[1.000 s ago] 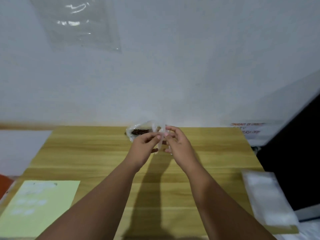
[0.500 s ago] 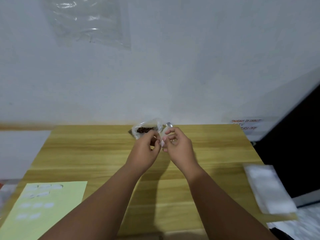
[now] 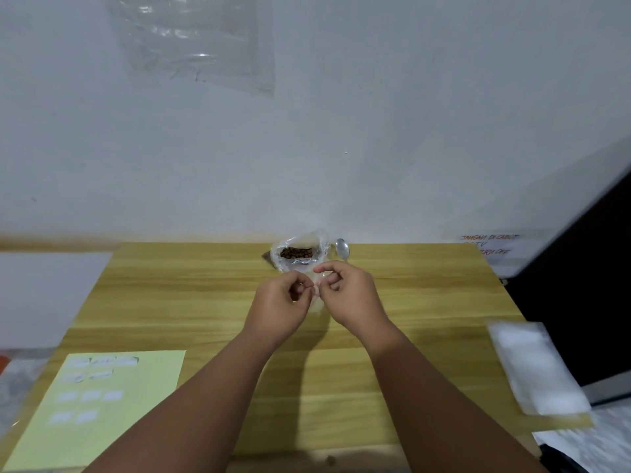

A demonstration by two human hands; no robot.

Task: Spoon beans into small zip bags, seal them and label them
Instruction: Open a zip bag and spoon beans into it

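Note:
A small clear zip bag [image 3: 317,295] hangs between my two hands above the middle of the wooden table [image 3: 191,295]. My left hand [image 3: 278,308] pinches its top edge on the left, and my right hand [image 3: 348,298] pinches it on the right. Most of the bag is see-through and hard to make out. Behind my hands, an open plastic bag of brown beans [image 3: 296,253] stands at the table's far edge. A metal spoon [image 3: 342,249] lies just to its right.
A pale green sheet with several white labels [image 3: 99,401] lies at the front left. A stack of clear zip bags [image 3: 532,367] sits on the table's right edge. A dark panel stands beyond it on the right. A wall is close behind the table.
My hands have drawn slightly nearer to me with the small bag, uncovering the bean bag and spoon behind them. My fingers have curled tighter on the bag's top.

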